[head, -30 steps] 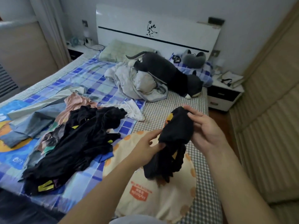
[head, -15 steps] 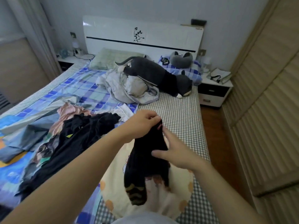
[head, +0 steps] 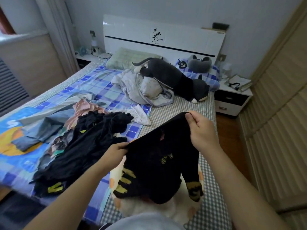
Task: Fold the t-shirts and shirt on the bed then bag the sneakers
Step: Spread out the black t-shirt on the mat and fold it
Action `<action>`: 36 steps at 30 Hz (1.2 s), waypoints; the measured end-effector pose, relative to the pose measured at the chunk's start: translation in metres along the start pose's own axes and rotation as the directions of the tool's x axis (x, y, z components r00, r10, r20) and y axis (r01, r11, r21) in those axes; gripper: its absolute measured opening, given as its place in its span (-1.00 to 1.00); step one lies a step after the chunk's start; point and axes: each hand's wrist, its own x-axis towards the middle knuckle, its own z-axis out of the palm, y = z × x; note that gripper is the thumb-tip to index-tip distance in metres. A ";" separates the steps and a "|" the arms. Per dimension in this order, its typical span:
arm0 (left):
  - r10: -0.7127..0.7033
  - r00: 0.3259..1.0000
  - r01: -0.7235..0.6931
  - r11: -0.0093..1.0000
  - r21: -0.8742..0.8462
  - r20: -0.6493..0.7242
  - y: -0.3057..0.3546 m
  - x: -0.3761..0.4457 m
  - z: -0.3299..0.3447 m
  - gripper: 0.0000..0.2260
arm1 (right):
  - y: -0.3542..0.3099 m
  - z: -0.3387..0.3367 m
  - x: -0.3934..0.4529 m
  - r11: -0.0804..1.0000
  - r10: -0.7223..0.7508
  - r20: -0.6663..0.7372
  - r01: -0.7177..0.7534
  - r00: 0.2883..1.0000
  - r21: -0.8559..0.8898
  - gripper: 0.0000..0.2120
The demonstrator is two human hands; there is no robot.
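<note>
Black t-shirt (head: 159, 156) with yellow print held up, spread over cream pillow (head: 116, 178) at bed's (head: 179, 113) near edge. Left hand (head: 114, 154) grips lower corner; right hand (head: 201, 130) pinches upper edge, thumb over fabric. Heap of dark clothes (head: 86, 146) beside, left. Beyond: crumpled white bedding (head: 142, 87), grey plush cat (head: 174, 77), white headboard (head: 164, 37).

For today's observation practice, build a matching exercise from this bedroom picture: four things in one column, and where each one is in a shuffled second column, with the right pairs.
Things:
1. black t-shirt
2. grey plush toy
3. pile of dark clothes
4. green pillow

Places:
A. lying at the headboard
B. heaped on the blue checked sheet, left of the hands
C. held up by the left hand and right hand
D. stretched across the crumpled pale bedding

Pairs: 1-C, 2-D, 3-B, 4-A
</note>
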 end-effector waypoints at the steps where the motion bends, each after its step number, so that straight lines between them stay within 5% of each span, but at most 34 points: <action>1: -0.009 1.000 0.010 0.998 -0.058 0.006 -0.001 -0.002 -0.002 -0.69 | 0.003 -0.003 0.006 0.995 -0.035 -0.049 0.030 0.998 -0.091 -0.77; 4: 0.084 0.996 -0.085 0.994 -0.064 -0.030 0.018 -0.005 -0.017 -0.76 | 0.015 -0.012 0.020 0.982 -0.005 -0.178 -0.028 0.984 -0.184 -0.79; 9: 0.295 0.955 -0.291 0.928 0.233 0.021 0.103 0.001 -0.059 -0.73 | 0.016 -0.035 0.053 0.985 0.169 -0.160 -0.171 0.973 0.000 -0.73; 11: 0.306 0.946 -0.317 0.943 0.105 0.108 0.150 -0.005 -0.090 -0.50 | -0.009 -0.061 0.079 0.996 0.086 -0.192 -0.089 0.978 -0.010 -0.70; 13: 0.399 0.885 -0.390 0.917 -0.087 0.240 0.194 -0.016 -0.120 -0.57 | -0.041 -0.090 0.108 0.998 -0.017 -0.270 0.034 0.963 0.058 -0.73; 14: 0.422 0.858 -0.423 0.904 -0.060 0.292 0.211 -0.021 -0.129 -0.71 | -0.054 -0.100 0.118 0.991 -0.056 -0.301 0.091 0.952 0.103 -0.76; 16: 0.365 0.865 -0.476 0.814 0.333 0.343 0.231 -0.020 -0.133 -0.92 | -0.062 -0.105 0.131 0.983 -0.109 -0.260 0.144 0.959 0.116 -0.83; 19: 0.345 0.937 -0.223 0.487 0.844 0.049 0.217 0.007 -0.134 -0.89 | -0.042 -0.084 0.115 0.988 -0.134 0.079 0.140 0.988 -0.071 -0.82; 22: 0.392 0.856 -0.084 0.747 0.660 -0.335 0.197 0.013 -0.148 -0.70 | -0.006 -0.065 0.096 0.977 -0.042 0.286 0.099 0.957 -0.187 -0.72; 24: 0.438 0.773 -0.172 0.841 0.513 -0.459 0.194 0.010 -0.150 -0.63 | 0.001 -0.058 0.096 0.980 0.012 0.183 0.025 0.983 -0.198 -0.82; 26: 0.506 0.693 -0.300 0.850 0.432 -0.514 0.201 0.002 -0.142 -0.58 | -0.003 -0.055 0.105 0.980 -0.012 -0.062 -0.001 0.998 -0.200 -0.93; 28: 0.524 0.737 -0.456 0.852 0.259 -0.426 0.209 -0.015 -0.137 -0.59 | -0.012 -0.056 0.108 0.976 -0.022 -0.308 -0.047 0.951 -0.215 -0.92; 30: 0.468 0.882 -0.454 0.876 0.164 -0.055 0.202 -0.033 -0.135 -0.66 | -0.010 -0.056 0.107 0.971 0.048 -0.450 -0.146 0.892 -0.187 -0.81; 31: 0.352 0.922 -0.384 0.886 0.261 0.163 0.189 -0.039 -0.132 -0.73 | -0.004 -0.054 0.107 0.965 0.106 -0.462 -0.203 0.881 -0.166 -0.77; 32: 0.198 0.936 -0.315 0.842 0.437 0.292 0.168 -0.039 -0.128 -0.78 | -0.001 -0.050 0.102 0.955 0.157 -0.422 -0.246 0.893 -0.166 -0.75; 34: -0.055 0.961 -0.174 0.640 0.749 0.270 0.113 -0.030 -0.116 -0.77 | 0.015 -0.040 0.091 0.933 0.250 -0.152 -0.280 0.956 -0.226 -0.72; 35: -0.110 0.973 -0.117 0.522 0.845 0.203 0.084 -0.024 -0.110 -0.80 | 0.025 -0.034 0.080 0.919 0.326 0.069 -0.299 0.943 -0.258 -0.70; 36: -0.132 0.984 -0.051 0.433 0.900 0.119 0.058 -0.020 -0.106 -0.82 | 0.034 -0.028 0.064 0.891 0.423 0.314 -0.328 0.850 -0.314 -0.67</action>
